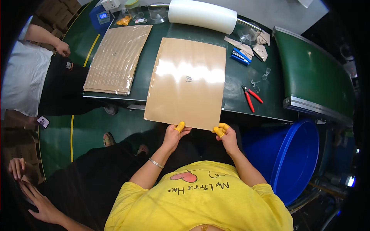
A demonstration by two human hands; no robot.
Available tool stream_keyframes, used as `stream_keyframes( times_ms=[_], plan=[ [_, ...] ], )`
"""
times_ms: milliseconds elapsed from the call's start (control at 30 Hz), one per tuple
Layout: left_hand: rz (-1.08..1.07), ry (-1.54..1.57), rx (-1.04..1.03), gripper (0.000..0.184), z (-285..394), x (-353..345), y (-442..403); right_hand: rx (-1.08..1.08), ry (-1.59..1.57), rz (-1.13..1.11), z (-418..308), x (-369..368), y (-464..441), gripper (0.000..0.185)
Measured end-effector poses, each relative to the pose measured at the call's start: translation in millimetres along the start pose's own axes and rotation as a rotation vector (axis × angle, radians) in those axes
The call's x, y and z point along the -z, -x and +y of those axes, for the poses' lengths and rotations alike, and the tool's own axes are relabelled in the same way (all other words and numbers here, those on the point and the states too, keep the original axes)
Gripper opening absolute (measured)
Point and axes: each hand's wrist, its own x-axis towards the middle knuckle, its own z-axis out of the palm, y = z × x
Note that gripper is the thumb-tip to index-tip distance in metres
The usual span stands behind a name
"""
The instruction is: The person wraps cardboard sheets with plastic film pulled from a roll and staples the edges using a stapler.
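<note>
A flat brown cardboard sheet (185, 98) marked "1#" lies partly over the green table, its near edge jutting past the table's edge. Light glares off its shiny surface. My left hand (175, 136) pinches that near edge left of centre, with a yellow finger cot on the thumb. At the near right corner, my right hand (227, 138) grips the same sheet, wearing yellow cots on the thumb and fingers. The fingers under the sheet are partly hidden.
Left on the table is a stack of film-wrapped brown sheets (117, 57). A film roll (202, 15) spans the back. Blue stapler (241, 57) and red-handled cutters (252, 98) lie right. A blue bin (283, 161) stands below right; a conveyor (314, 69) adjoins. People stand left.
</note>
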Motion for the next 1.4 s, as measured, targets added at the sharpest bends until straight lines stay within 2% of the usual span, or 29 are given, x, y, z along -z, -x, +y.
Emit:
stream_keyframes(
  times_ms=[233,567,633,733,833,900,1033,1167,1400],
  plan=[
    [-0.118,0.107,0.028,0.029,-2,2,-1,-0.022,0.052,0.009,2,2,1,0.021],
    [-0.195,0.077,0.077,0.044,5,10,-2,-0.008,0.050,0.038,1,1,1,0.020],
    [-0.173,0.078,0.025,0.043,7,16,-1,-0.008,0.054,0.040,1,1,1,0.020],
    [0.128,0.019,-0.108,0.035,16,26,-3,0.009,0.073,0.050,1,0,1,0.019],
    [0.445,0.090,-0.247,0.026,34,48,-12,0.016,0.068,0.052,1,0,1,0.019],
    [0.532,0.069,-0.365,0.019,46,59,-13,0.007,0.084,0.049,-1,0,2,0.019],
    [0.557,-0.108,-0.397,0.017,59,71,-15,0.014,0.064,0.060,1,1,5,0.020],
    [0.538,-0.102,-0.353,0.014,60,73,-17,0.013,0.023,0.072,2,1,7,0.019],
    [0.451,0.102,-0.356,0.014,47,80,-14,0.013,0.022,0.077,10,3,6,0.020]
  ],
)
